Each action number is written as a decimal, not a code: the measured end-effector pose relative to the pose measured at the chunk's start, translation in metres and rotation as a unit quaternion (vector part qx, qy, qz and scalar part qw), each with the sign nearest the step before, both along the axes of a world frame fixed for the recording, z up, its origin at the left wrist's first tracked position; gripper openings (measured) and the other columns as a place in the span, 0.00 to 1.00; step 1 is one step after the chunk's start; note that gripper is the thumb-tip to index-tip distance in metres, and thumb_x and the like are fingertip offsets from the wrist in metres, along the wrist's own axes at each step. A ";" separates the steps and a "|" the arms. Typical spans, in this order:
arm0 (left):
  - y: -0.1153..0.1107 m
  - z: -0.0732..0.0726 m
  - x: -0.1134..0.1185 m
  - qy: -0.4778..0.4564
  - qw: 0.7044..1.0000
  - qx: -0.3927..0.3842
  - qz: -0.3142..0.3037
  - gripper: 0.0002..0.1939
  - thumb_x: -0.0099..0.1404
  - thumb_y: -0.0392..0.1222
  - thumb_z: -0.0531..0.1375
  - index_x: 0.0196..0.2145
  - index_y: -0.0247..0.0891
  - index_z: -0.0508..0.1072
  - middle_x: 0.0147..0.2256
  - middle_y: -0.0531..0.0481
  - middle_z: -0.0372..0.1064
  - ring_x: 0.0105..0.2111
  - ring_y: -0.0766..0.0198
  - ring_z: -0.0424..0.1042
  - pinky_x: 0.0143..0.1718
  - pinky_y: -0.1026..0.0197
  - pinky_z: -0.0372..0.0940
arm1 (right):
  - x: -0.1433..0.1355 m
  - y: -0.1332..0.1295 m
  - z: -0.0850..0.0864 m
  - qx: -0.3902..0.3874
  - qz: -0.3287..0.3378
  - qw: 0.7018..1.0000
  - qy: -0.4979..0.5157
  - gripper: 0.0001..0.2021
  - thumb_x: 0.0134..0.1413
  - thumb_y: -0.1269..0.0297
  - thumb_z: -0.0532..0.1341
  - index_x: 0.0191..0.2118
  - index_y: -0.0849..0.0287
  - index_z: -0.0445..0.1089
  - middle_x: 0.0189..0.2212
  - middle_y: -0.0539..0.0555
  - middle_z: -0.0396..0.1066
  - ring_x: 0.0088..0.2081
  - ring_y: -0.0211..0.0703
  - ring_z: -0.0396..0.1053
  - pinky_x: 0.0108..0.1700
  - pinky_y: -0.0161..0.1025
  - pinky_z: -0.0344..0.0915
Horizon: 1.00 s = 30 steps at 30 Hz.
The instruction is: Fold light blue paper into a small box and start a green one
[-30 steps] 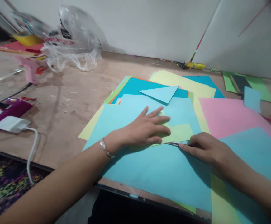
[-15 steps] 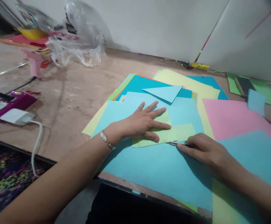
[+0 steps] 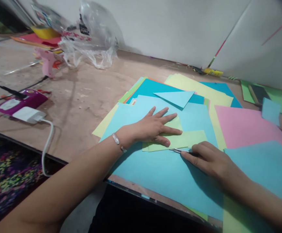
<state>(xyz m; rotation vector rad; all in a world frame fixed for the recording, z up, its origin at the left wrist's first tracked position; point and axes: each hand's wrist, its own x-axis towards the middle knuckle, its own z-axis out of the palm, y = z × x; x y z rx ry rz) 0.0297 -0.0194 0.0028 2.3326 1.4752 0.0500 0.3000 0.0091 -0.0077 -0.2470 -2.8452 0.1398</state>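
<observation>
My left hand (image 3: 153, 127) lies flat with its fingers spread, pressing on a folded light green paper (image 3: 192, 138). The light green paper rests on large light blue sheets (image 3: 155, 171). In my right hand (image 3: 210, 160) is a slim craft knife (image 3: 179, 151) with a metal blade and a dark handle. Its tip points left, at the lower edge of the green paper, close under my left thumb. Part of the handle is hidden in my fingers. A folded light blue paper triangle (image 3: 177, 97) lies just beyond my left hand.
Pink paper (image 3: 238, 124) and more coloured sheets spread to the right. At the left stand a purple power strip (image 3: 37, 100) with a white charger (image 3: 29, 115), a pink glue gun (image 3: 48, 61) and a plastic bag (image 3: 97, 35). The table's front edge runs close to my body.
The craft knife has moved a little left along the green paper's lower edge. My left hand keeps its place on the paper. The whole view has shifted slightly.
</observation>
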 end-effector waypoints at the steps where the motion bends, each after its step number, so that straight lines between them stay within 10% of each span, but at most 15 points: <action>1: 0.000 0.001 0.000 -0.001 1.000 0.000 0.001 0.29 0.64 0.60 0.60 0.61 0.63 0.61 0.71 0.50 0.35 0.69 0.37 0.28 0.62 0.26 0.29 | -0.001 -0.001 -0.001 0.004 0.000 1.000 0.003 0.17 0.66 0.73 0.50 0.56 0.60 0.65 0.34 0.57 0.68 0.35 0.44 0.63 0.34 0.41 0.61; 23: -0.001 -0.001 -0.001 -0.025 1.000 -0.009 0.001 0.28 0.65 0.58 0.61 0.61 0.62 0.62 0.71 0.49 0.35 0.69 0.37 0.28 0.61 0.26 0.26 | -0.056 -0.037 0.009 -0.016 0.096 0.995 0.030 0.12 0.66 0.73 0.51 0.45 0.66 0.72 0.28 0.56 0.66 0.30 0.43 0.60 0.30 0.39 0.60; 30: 0.001 -0.005 -0.002 -0.035 0.995 0.089 0.003 0.40 0.59 0.57 0.67 0.65 0.54 0.57 0.64 0.40 0.56 0.62 0.39 0.53 0.60 0.35 0.45 | -0.009 0.019 0.039 0.065 -0.116 0.988 0.083 0.15 0.66 0.71 0.51 0.48 0.54 0.74 0.34 0.56 0.70 0.33 0.44 0.66 0.32 0.39 0.62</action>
